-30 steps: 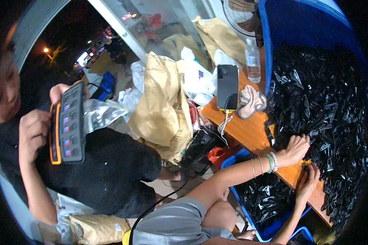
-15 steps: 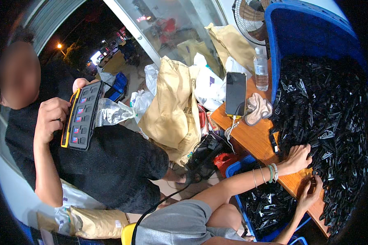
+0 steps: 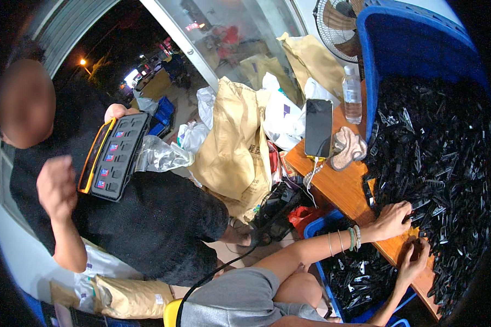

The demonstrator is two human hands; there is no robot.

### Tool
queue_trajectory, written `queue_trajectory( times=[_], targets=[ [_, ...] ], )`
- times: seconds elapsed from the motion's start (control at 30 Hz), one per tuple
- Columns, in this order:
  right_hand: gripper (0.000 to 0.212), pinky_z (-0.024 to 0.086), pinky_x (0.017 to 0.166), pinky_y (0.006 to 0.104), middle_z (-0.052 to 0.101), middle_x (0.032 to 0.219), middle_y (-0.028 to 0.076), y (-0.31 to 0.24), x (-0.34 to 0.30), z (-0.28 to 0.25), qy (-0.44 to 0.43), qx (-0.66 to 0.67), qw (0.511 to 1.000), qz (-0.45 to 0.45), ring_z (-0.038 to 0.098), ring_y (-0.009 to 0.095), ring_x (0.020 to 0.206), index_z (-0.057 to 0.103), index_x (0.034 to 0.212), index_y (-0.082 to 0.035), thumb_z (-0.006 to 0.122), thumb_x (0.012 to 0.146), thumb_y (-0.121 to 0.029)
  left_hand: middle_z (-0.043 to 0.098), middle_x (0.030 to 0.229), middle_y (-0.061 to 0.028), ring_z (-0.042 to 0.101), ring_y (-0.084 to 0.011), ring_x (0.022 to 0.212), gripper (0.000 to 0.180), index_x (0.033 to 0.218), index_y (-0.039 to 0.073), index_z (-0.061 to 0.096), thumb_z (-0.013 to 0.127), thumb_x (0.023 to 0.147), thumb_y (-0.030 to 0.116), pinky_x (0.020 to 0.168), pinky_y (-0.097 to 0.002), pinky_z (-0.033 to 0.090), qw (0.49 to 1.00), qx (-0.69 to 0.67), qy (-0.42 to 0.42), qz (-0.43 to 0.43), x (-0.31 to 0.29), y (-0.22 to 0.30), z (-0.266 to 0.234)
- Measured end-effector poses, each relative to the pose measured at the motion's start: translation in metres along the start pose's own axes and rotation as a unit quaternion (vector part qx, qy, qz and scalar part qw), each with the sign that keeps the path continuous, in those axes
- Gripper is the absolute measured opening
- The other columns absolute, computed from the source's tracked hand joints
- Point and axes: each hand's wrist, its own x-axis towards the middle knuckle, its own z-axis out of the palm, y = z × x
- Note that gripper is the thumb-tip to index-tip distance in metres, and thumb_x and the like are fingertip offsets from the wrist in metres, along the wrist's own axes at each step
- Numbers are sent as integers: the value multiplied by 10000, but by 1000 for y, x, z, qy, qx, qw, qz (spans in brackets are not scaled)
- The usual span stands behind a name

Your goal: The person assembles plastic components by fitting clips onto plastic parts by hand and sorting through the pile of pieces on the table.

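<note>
My left hand, with bracelets on its wrist, is closed at the edge of a large heap of small black clip-like pieces. Its fingertips point into the heap, and whatever they pinch is too small to make out. Just nearer, my right hand curls its thumb and fingers around a small black piece above the wooden table. The heap spills from a tipped blue bin onto the table.
Below the table's edge stands a blue crate of similar black pieces. A phone, a cloth and a bottle rest on the table. At left, another person holds an open card case. Paper sacks stand behind.
My left hand has shifted slightly left and nearer, while my right hand stays about in place. The other person's one hand has come off the card case and dropped lower.
</note>
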Motion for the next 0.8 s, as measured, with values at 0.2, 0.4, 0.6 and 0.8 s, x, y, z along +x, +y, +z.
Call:
queue_trajectory(
  times=[0.2,0.4,0.6,0.8],
  targets=[
    [283,457,901,369,591,1079,174,-10,-1,-10,1,-68,998,-16,573,320,985,570,1131,13,605,853,-21,683,778,-157,676,-252,669,170,884,-10,630,728,815,110,611,-365,529,993,-116,6,9,-6,1,-2],
    [247,465,723,321,577,872,110,-68,12,-14,-33,130,957,256,565,219,780,591,1047,-4,640,806,8,651,871,-124,620,-297,835,134,908,9,639,709,804,56,769,-391,494,991,-43,-37,119,-21,1,-40],
    [277,374,860,447,555,992,123,-66,1,-33,-44,-188,972,132,500,315,977,645,1000,-53,719,742,-123,618,928,-142,568,-323,869,185,963,-16,646,698,786,2,779,-402,475,977,-16,-121,177,-31,-2,-33],
    [289,460,814,362,625,859,112,-82,-3,-38,-60,68,974,209,586,276,839,708,1007,-16,765,729,-71,594,939,-143,564,-320,864,214,995,-29,644,692,787,-22,758,-394,478,974,-24,-146,173,-32,2,-37]
  ],
)
